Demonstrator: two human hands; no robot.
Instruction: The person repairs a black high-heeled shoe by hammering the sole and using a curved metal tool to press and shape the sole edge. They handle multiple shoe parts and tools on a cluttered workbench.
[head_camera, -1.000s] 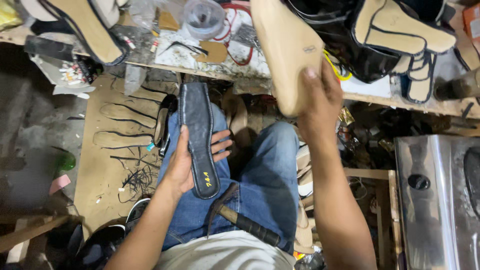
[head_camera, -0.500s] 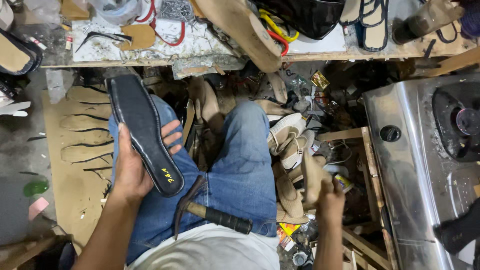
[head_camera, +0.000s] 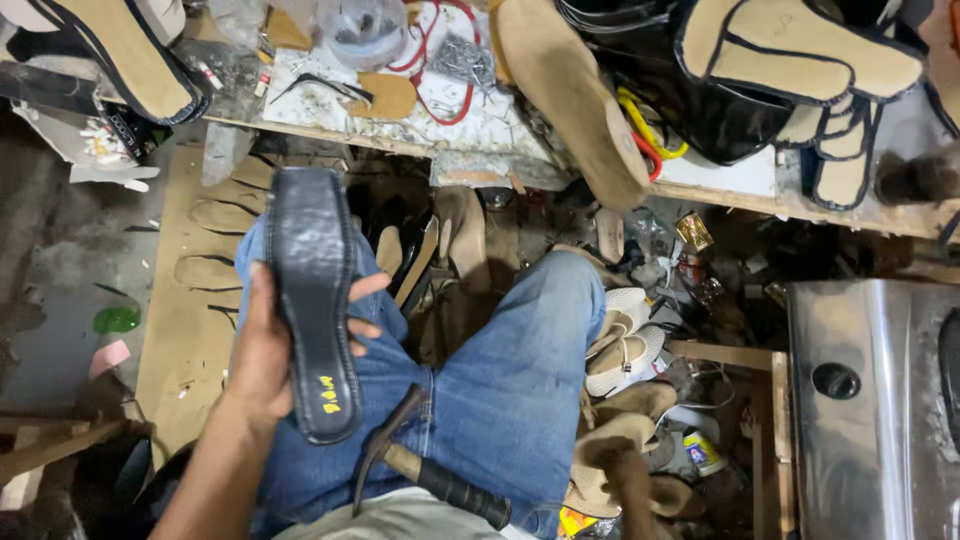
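Sole (head_camera: 312, 300), black and long, lies in the left hand (head_camera: 262, 365) over the left knee, at about 9 o'clock in the view. The thumb and fingers curl round its sides and grip it, with the flat side up. The right hand (head_camera: 612, 462) is low down at 5 o'clock, by the pile of shoes (head_camera: 625, 350) on the floor. It is blurry, so I cannot tell if its fingers are open or closed.

It looks like a picking-up step: one hand keeps the sole ready while the other feels for something. Any next move needs the sole kept steady.

A hammer (head_camera: 430, 475) rests on the lap at 6 o'clock. Half a second ago the sole was tipped more sideways, and the right hand was higher up.
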